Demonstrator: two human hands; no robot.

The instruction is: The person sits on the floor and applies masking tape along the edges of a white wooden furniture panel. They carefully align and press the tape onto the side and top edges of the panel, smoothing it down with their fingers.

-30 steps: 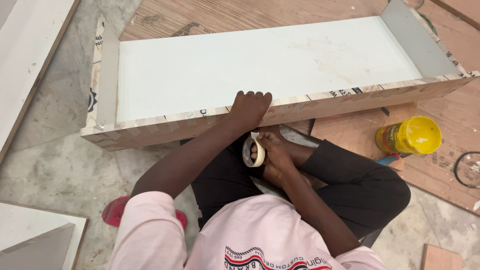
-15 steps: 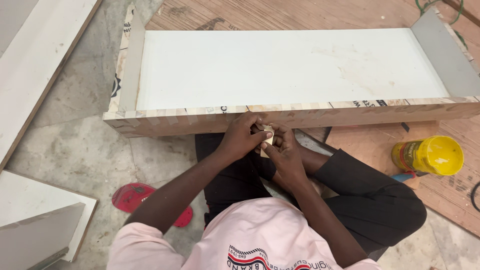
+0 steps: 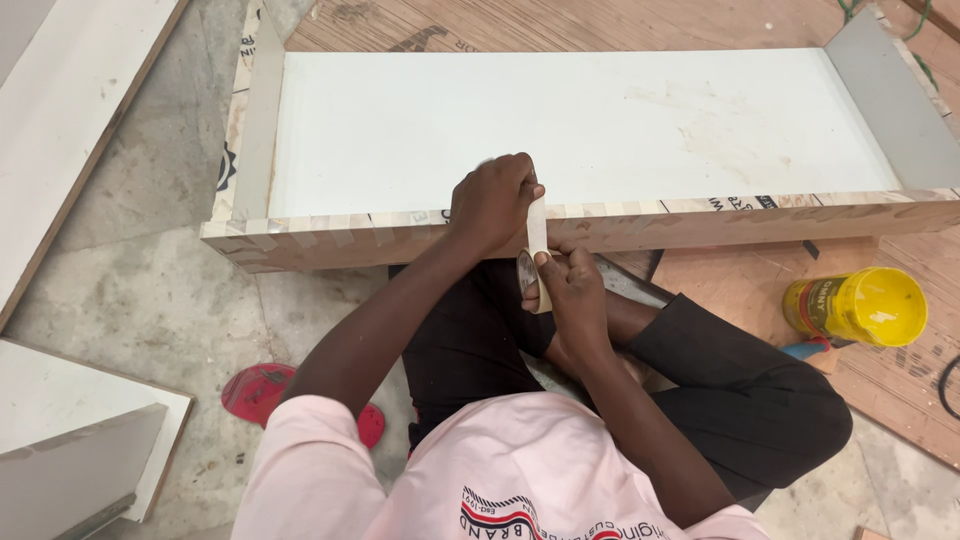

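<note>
I sit on the floor before a long white-faced board tray [image 3: 600, 130] with raised plywood sides. My right hand [image 3: 575, 290] grips a small roll of pale tape [image 3: 528, 275] just below the tray's near edge. My left hand [image 3: 495, 200] pinches the free end of the tape strip [image 3: 538, 225] and holds it up against the near plywood edge [image 3: 700, 225]. A short length of tape runs between the two hands. Several pale tape pieces lie along that near edge to the left.
A yellow tin [image 3: 860, 305] lies on its side on a plywood sheet at the right. A red slipper [image 3: 265, 395] sits on the concrete by my left elbow. White boards [image 3: 70, 120] lie at the left, another board [image 3: 70, 450] at lower left.
My left hand came off the tray edge to the roll, then pulled a strip of tape up to the near edge. The right hand kept the roll.
</note>
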